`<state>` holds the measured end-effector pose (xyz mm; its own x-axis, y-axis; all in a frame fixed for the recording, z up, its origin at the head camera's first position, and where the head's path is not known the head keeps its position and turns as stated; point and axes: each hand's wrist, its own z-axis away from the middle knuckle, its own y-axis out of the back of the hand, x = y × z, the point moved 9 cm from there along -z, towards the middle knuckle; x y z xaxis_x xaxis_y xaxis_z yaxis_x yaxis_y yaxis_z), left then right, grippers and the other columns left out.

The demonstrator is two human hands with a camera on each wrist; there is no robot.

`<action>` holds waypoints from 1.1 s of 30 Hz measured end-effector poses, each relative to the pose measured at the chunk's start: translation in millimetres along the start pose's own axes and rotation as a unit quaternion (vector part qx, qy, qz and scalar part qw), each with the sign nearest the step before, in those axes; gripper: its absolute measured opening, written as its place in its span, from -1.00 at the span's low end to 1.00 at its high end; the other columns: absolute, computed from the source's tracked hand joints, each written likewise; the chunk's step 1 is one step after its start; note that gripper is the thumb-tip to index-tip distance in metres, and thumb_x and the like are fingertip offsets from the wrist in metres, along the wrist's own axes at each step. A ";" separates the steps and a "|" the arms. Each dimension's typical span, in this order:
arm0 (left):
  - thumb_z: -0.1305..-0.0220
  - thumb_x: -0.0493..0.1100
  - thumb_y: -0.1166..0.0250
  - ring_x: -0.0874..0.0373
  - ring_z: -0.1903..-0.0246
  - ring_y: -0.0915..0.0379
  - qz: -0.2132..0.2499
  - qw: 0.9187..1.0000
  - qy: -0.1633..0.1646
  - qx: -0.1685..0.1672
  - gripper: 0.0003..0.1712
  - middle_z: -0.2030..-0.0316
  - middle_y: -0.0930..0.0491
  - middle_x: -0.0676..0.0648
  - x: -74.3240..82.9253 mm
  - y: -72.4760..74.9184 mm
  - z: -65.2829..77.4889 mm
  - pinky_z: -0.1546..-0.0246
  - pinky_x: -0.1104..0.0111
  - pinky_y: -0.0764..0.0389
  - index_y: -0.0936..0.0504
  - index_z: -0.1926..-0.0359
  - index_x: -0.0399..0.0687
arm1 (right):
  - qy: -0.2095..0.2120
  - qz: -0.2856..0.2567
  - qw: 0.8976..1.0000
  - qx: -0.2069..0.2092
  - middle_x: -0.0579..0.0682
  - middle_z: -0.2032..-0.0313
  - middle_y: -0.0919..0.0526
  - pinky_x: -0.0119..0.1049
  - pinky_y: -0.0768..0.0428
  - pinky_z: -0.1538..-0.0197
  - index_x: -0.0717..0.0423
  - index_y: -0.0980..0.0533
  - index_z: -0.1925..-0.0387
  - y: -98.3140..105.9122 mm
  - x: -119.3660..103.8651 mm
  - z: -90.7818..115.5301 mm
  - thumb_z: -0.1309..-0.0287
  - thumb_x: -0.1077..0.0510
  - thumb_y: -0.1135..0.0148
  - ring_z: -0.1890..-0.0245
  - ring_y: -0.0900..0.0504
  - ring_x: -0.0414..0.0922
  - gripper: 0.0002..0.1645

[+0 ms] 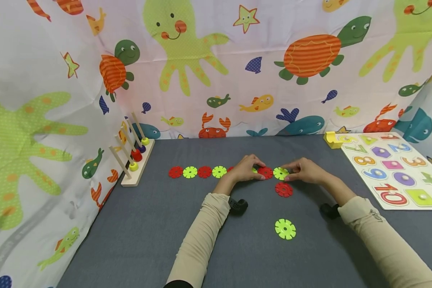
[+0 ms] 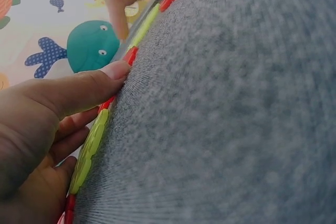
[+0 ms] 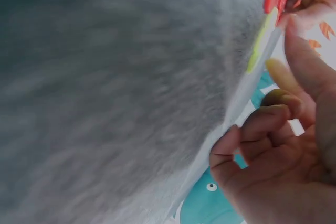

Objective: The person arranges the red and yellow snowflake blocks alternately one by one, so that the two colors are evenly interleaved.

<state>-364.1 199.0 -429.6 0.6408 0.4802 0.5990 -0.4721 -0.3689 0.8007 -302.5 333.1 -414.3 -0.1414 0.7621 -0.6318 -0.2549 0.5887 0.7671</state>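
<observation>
A row of flat, notched interlocking discs, red alternating with yellow-green, runs across the grey table. My left hand [image 1: 243, 169] pinches the red interlocking disc [image 1: 265, 173] near the row's right end, thumb on its near side. Covering part of the row, this hand hides most of the discs beneath it. At the end of the row, my right hand [image 1: 306, 171] holds the right side of the yellow-green interlocking disc [image 1: 281, 173] between thumb and index finger. Just below lies a loose red disc [image 1: 284, 189]; closer to me is another yellow-green disc [image 1: 285, 229].
A wooden peg stand [image 1: 130, 181] with coloured rings is at the back left. On the right lies a number-and-shape puzzle board [image 1: 378, 173], a yellow block [image 1: 332, 140] by its corner. A sea-animal printed cloth [image 1: 209, 60] hangs behind the table.
</observation>
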 end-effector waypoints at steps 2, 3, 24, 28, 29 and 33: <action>-0.06 -0.03 -0.37 0.11 -0.09 -0.21 -0.003 1.000 -0.003 -0.004 -0.49 -0.06 -0.40 -0.05 2.2 -0.5 0.8 -0.12 0.34 -0.30 -0.56 -0.08 0.00 | 0.007 -0.007 1.000 -0.005 -0.18 0.71 -0.23 -0.40 -0.18 0.58 0.20 -0.55 -0.01 -1.5 -1.6 7.6 -0.02 0.05 -0.32 0.70 -0.16 -0.32 -0.49; -0.07 -0.03 -0.36 0.10 -0.10 -0.20 -0.004 1.000 -0.003 -0.005 -0.49 -0.06 -0.39 -0.05 3.1 -0.6 1.1 -0.12 0.34 -0.30 -0.55 -0.08 -0.01 | 0.012 -0.009 1.000 -0.010 -0.18 0.69 -0.23 -0.40 -0.18 0.57 0.20 -0.57 0.02 -3.5 -2.9 11.0 -0.01 0.04 -0.32 0.69 -0.16 -0.32 -0.51; -0.11 -0.01 -0.32 0.11 -0.11 -0.19 -0.027 0.998 -0.044 -0.042 -0.45 -0.09 -0.37 -0.03 37.6 -29.2 -35.1 -0.15 0.37 -0.28 -0.50 -0.14 -0.02 | 0.085 0.005 0.993 -0.087 -0.20 0.71 -0.07 -0.45 -0.08 0.59 0.14 -0.52 -0.06 -27.3 -19.0 29.4 0.06 0.06 -0.38 0.72 -0.03 -0.36 -0.41; -0.12 -0.01 -0.31 0.10 -0.13 -0.19 -0.031 0.997 -0.048 -0.043 -0.45 -0.09 -0.38 -0.04 39.2 -31.4 -37.4 -0.18 0.35 -0.26 -0.49 -0.14 -0.02 | 0.090 0.035 0.993 -0.074 -0.23 0.71 -0.10 -0.49 -0.08 0.58 0.13 -0.54 -0.03 -26.4 -22.3 30.4 0.06 0.03 -0.39 0.72 -0.07 -0.37 -0.43; -0.12 -0.01 -0.31 0.11 -0.13 -0.19 -0.031 0.998 -0.047 -0.042 -0.46 -0.09 -0.38 -0.04 39.0 -31.4 -37.6 -0.18 0.35 -0.26 -0.49 -0.14 -0.02 | 0.093 0.042 0.992 -0.071 -0.24 0.71 -0.12 -0.49 -0.08 0.59 0.14 -0.54 -0.03 -26.2 -23.9 30.5 0.06 0.04 -0.39 0.72 -0.09 -0.37 -0.44; -0.11 -0.01 -0.32 0.11 -0.12 -0.20 -0.034 0.998 -0.044 -0.039 -0.46 -0.08 -0.39 -0.04 38.3 -31.5 -38.0 -0.17 0.35 -0.26 -0.50 -0.13 -0.01 | 0.102 0.065 0.991 -0.061 -0.26 0.72 -0.13 -0.50 -0.07 0.60 0.16 -0.55 0.01 -27.1 -28.6 31.0 0.07 0.05 -0.38 0.73 -0.10 -0.39 -0.47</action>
<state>-347.7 259.2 -431.5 0.7217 0.4285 0.5437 -0.4699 -0.2734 0.8393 -261.9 303.7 -413.6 -0.3673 0.7517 -0.5477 -0.3344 0.4428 0.8320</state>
